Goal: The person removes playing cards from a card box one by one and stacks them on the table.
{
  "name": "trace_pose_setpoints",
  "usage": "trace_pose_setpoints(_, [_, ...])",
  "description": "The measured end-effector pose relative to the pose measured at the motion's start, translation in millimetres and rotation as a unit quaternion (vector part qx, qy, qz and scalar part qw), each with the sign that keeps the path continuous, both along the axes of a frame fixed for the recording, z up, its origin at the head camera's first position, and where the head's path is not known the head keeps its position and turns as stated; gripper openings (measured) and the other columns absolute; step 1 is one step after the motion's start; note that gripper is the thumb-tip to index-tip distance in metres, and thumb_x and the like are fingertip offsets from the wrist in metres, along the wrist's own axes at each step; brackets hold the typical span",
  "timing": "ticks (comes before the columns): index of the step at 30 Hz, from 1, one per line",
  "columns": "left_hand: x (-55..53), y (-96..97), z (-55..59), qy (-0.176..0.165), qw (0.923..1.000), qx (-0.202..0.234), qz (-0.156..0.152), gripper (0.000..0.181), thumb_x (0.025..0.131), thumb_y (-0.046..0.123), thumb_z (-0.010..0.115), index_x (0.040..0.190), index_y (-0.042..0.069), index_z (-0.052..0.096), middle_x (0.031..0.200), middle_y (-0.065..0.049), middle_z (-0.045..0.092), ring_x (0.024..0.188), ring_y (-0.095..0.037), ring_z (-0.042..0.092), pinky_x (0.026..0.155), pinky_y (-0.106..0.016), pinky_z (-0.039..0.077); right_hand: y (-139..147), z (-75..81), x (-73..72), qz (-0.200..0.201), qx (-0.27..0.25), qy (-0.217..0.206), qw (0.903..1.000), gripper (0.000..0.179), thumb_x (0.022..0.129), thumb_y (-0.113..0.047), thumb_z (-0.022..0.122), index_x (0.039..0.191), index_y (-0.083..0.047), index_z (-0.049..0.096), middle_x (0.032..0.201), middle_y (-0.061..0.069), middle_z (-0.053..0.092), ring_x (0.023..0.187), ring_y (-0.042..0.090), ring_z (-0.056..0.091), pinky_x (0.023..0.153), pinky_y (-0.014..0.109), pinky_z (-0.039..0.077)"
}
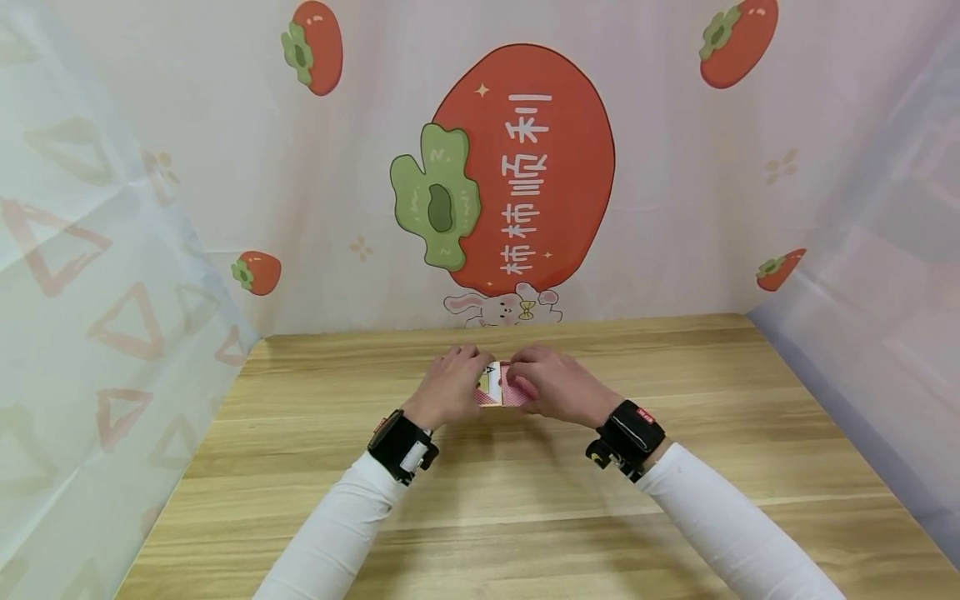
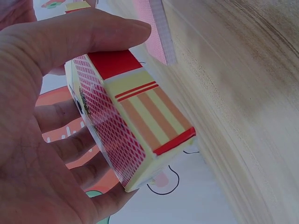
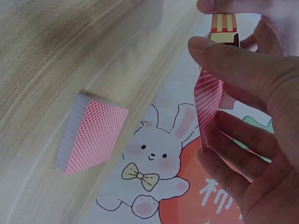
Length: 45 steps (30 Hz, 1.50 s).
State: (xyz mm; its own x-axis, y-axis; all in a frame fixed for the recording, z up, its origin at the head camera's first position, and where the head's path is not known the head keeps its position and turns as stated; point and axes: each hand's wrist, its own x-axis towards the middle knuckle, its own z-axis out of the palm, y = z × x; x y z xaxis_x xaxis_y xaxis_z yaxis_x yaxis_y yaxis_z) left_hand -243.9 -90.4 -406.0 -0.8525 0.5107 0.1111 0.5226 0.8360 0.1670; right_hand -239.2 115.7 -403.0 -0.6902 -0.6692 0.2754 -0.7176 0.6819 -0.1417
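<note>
A playing-card box [image 2: 154, 112] with a red lattice pattern and a striped side is gripped between the thumb and curled fingers of my left hand [image 1: 447, 385]. In the head view, its face with an ace printed on it [image 1: 489, 382] shows. My right hand [image 1: 558, 385] pinches the box's other end, where a red-patterned flap [image 3: 208, 102] sticks out; the thumb lies along the edge and fingers are behind. Apart from the box, a deck of cards [image 3: 93, 135] with pink lattice backs sits on the table; I cannot make it out in the head view.
The wood-grain table [image 1: 480, 517] spreads out below both forearms. A white cloth backdrop [image 1: 645, 275] printed with persimmons and a rabbit [image 3: 154, 163] rises at the table's far edge, just beyond the hands. Similar cloth hangs along the left and right sides.
</note>
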Motion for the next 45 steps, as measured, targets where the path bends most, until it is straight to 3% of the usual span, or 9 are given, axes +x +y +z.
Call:
trace_pose_setpoints(12, [-0.8, -0.8, -1.3, -0.001, 1.0, -0.001, 0.001, 0.07, 0.061, 0.024, 0.081, 0.125, 0.015, 0.053, 0.113, -0.003, 0.05, 0.109, -0.024, 0.045, 0.091, -0.048, 0.036, 3.7, -0.5, 0.2, 0.003, 0.029, -0.002, 0.9996, 0.042, 0.068, -0.034, 0.078, 0.108, -0.023, 0.068, 0.115, 0.003, 0.056, 0.105, 0.017, 0.05, 0.086, 0.032, 0.042])
trace_pose_setpoints(45, [-2.2, -7.1, -5.8, -0.004, 0.9999, 0.011, 0.01, 0.069, 0.061, 0.023, 0.082, 0.123, 0.014, 0.054, 0.111, -0.002, 0.051, 0.105, -0.022, 0.046, 0.09, -0.042, 0.037, 25.9, -0.9, 0.2, -0.002, 0.011, -0.028, 0.9995, 0.038, 0.069, -0.028, 0.078, 0.105, -0.024, 0.068, 0.116, 0.005, 0.055, 0.104, 0.019, 0.049, 0.086, 0.035, 0.043])
